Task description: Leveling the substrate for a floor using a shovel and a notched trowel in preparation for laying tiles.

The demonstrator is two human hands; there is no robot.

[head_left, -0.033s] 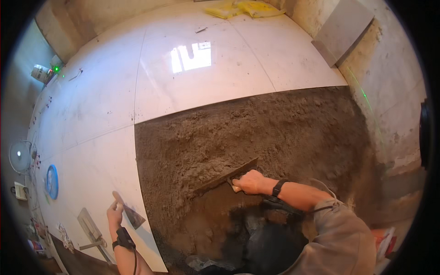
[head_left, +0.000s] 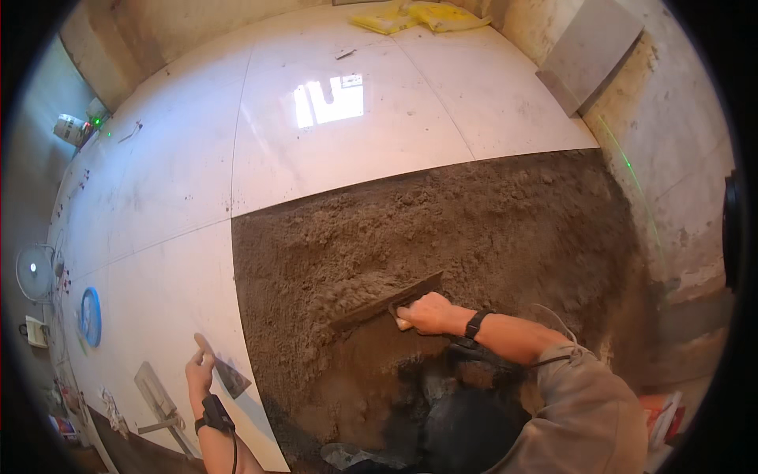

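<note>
My right hand [head_left: 425, 313] grips the handle of a long flat trowel [head_left: 385, 300], whose blade lies tilted on a rough bed of brown mortar [head_left: 474, 229]. The mortar below the blade looks smoother and darker. My left hand [head_left: 200, 366] rests on the glossy white floor tile [head_left: 158, 284] at the mortar's left edge, fingers apart, beside a small dark pointed trowel blade [head_left: 233, 378]. Both wrists wear a dark band.
A second flat trowel [head_left: 160, 404] lies on the tile near my left arm. A blue round object [head_left: 91, 316] and a small fan [head_left: 35, 272] sit at the left. A laser device [head_left: 75, 129], yellow bags [head_left: 422, 16] and a leaning grey tile [head_left: 588, 51] stand by the walls.
</note>
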